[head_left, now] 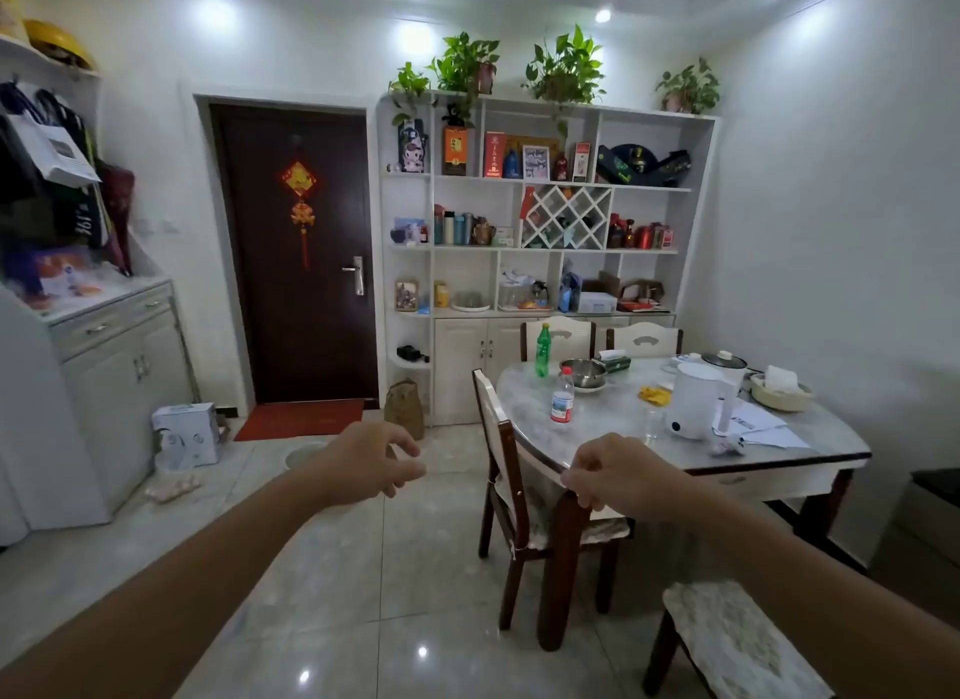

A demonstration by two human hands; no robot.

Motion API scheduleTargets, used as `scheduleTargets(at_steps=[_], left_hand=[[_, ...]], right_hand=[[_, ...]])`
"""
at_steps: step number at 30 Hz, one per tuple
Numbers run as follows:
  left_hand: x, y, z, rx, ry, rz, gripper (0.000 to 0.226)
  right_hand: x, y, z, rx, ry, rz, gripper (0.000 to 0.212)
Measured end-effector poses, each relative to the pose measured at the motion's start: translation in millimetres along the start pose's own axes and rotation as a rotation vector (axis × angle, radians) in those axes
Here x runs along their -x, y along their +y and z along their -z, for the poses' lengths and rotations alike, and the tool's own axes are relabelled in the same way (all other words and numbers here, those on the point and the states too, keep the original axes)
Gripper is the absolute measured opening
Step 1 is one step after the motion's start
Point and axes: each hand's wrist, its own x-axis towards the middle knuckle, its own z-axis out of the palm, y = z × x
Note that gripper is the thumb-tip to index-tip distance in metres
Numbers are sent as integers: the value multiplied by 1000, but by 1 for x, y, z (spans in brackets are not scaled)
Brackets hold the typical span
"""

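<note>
A white-walled dining room with a glossy tiled floor (363,568) has a marble-topped bench (608,438) at its right side. The right grip (618,477) hangs with its fingers curled downward right at the near top corner of the chair (493,407), which is drawn up to the bench's edge; whether it closes on the chair back cannot be told. The left grip (371,462) is out over the floor, well apart from the chair, narrow, its fingers loosely curled round nothing. On the bench stand a clear red-capped bottle (562,394), a green bottle (543,350), a steel bowl (583,372) and a white kettle (693,407) beside loose papers (763,423). Behind it rises a white shelf unit (545,204) topped with potted plants (566,69). A dark door (301,282) stands to the left of the shelf unit, with a red mat (301,417) at its foot.
</note>
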Motion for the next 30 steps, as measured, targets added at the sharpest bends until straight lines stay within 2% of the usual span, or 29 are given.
scheduleTargets(at_steps=[9, 17, 23, 30], left_hand=[[-81, -75, 48, -19, -37, 10, 22], [-125, -110, 66, 0, -47, 9, 18], [-127, -98, 56, -8, -31, 40, 22], [-112, -60, 33, -30, 1, 54, 24]], right_hand=[[-93, -36, -4, -23, 33, -65, 22], [-152, -44, -12, -33, 34, -102, 28], [-164, -35, -3, -42, 23, -86, 23], [-143, -15, 12, -5, 18, 0, 26]])
